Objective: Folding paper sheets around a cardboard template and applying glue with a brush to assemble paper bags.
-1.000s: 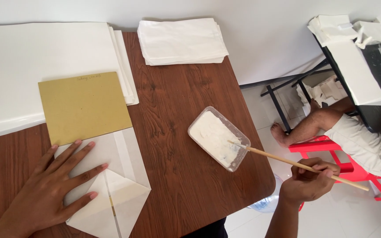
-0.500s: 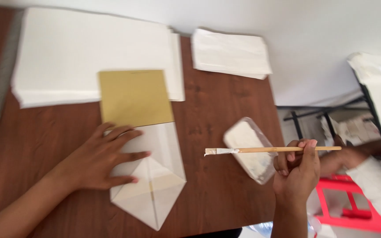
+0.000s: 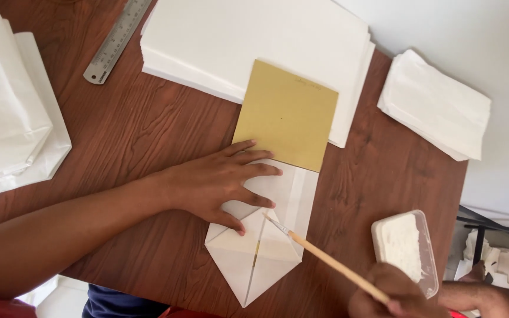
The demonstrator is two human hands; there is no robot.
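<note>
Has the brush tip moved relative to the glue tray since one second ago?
Yes. The brush tip has left the glue tray and now touches the folded white paper, held by the right hand.

White folded paper (image 3: 260, 259); mustard card (image 3: 287, 115)

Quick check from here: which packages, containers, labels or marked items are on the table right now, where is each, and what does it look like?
Plastic tub: right edge of the table, clear rectangular tray holding white paste.
Stack of paper bags: far left, white, flat.
Pile of folded white paper: upper right.
Metal ruler: top left, grey, with scale marks.
Tan card: centre, square, faint pencil marks near its top edge.
No screens or signs.
</note>
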